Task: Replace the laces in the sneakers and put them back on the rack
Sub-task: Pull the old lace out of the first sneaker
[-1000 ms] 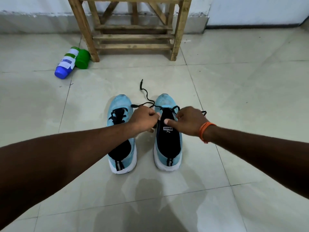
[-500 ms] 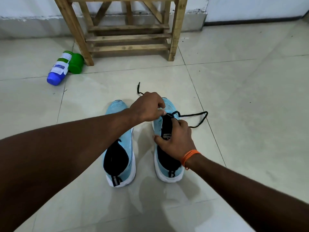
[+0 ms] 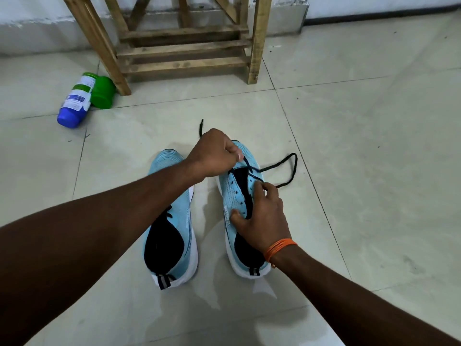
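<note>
Left forearm (image 3: 112,226) hides much of the left sneaker (image 3: 184,218)

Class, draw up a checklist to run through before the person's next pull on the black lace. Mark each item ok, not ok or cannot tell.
1. Left hand pinches the black lace: ok.
2. Right hand holds the right sneaker steady on the floor: ok.
3. Lace threaded through every eyelet of that sneaker: not ok; the lower eyelets show empty.
4. Loose loop of lace lies free on the tiles, caught on nothing: ok.
5. Left sneaker fully laced: cannot tell; the forearm covers most of it.
</note>
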